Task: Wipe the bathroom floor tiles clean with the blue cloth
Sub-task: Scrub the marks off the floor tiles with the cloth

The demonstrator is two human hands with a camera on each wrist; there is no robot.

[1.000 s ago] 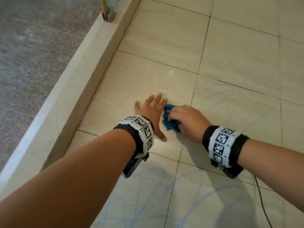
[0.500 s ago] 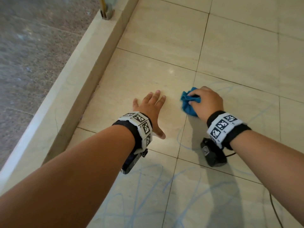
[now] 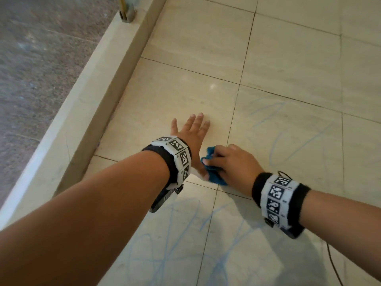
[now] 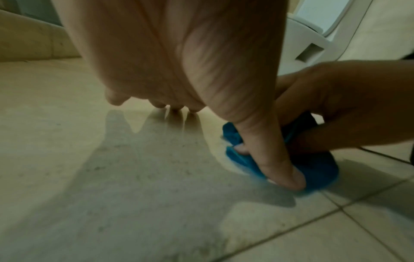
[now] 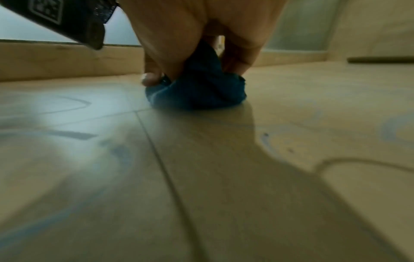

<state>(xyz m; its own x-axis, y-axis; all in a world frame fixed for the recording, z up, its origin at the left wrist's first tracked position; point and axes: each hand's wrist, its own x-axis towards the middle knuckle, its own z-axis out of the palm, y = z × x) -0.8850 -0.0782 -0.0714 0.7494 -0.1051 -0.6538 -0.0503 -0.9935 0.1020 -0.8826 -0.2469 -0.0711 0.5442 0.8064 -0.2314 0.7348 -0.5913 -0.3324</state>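
Head view: the left hand [image 3: 191,133] lies flat on the floor [image 3: 185,96], fingers straight. The right hand [image 3: 233,164] grips the cloth [image 3: 214,176], bunched just beside the left thumb.

Left wrist view: the cloth [image 4: 241,159] seems to touch the thumb.

Right wrist view: fingers [image 5: 237,58] curl round the cloth [image 5: 201,92], pressed on blue-scribbled tile.

Bright head view with glare; dim, blurry wrist views, perhaps motion-smeared.
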